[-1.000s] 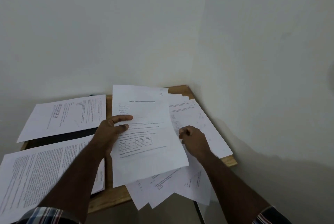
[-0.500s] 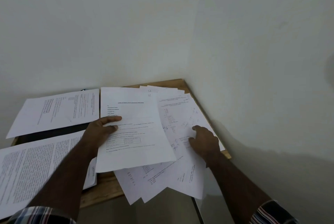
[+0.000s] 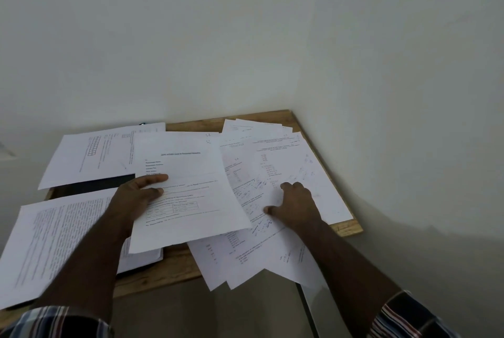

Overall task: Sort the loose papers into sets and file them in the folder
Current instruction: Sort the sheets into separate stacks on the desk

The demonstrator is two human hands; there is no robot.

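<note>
Since a second ago the right hand has uncurled and slid outward, and it now lies spread, fingers flat, on the fanned loose papers at the right of the surface. At the same time the left hand has carried its form sheet leftward; thumb on top and fingers beneath, it pinches that sheet's left edge. The hands are apart, with the form sheet overlapping the fan between them.

The fan lies directly under and ahead of the right hand, long axes running roughly away from the person, so that hand is the nearer one for drawing the next page. A dark folder, as it appears, shows between the table sheet at the far left and the dense text sheet nearer, so filing goes leftward.

Several fanned pages overhang the near edge and could slip off. Walls close the far and right sides, leaving free room mostly on the near side.
</note>
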